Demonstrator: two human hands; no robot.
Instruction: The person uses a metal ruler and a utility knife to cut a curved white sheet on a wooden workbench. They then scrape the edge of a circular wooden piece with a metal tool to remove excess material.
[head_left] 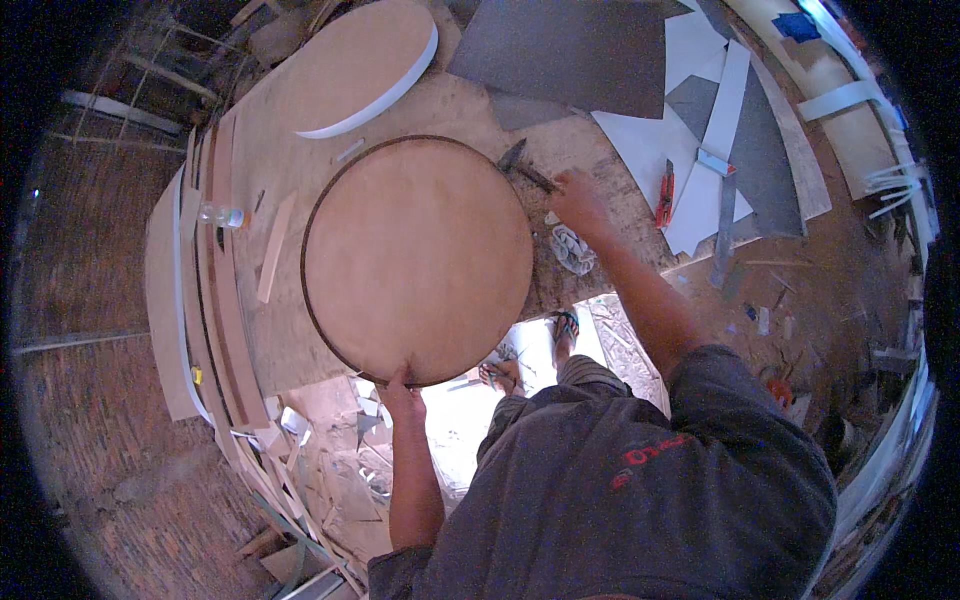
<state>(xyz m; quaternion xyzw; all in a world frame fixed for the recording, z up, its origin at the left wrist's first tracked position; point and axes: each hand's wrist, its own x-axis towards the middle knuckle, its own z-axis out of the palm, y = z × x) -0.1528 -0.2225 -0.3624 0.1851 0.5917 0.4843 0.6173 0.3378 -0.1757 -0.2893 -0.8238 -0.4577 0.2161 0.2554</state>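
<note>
Head view: round panel [418, 265] lies on the workbench [458, 120]
Left hand [402, 394]: pinches the panel's near rim
Right hand [582, 205]: grips a hammer [536, 178] just right of the panel
Crumpled cloth [572, 252]: right of the panel

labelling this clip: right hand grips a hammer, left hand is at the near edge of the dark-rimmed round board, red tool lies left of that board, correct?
No: the head view shows the red tool right of the dark-rimmed round board, not left. The right hand does grip a hammer, and the left hand is at the board's near edge.
</note>
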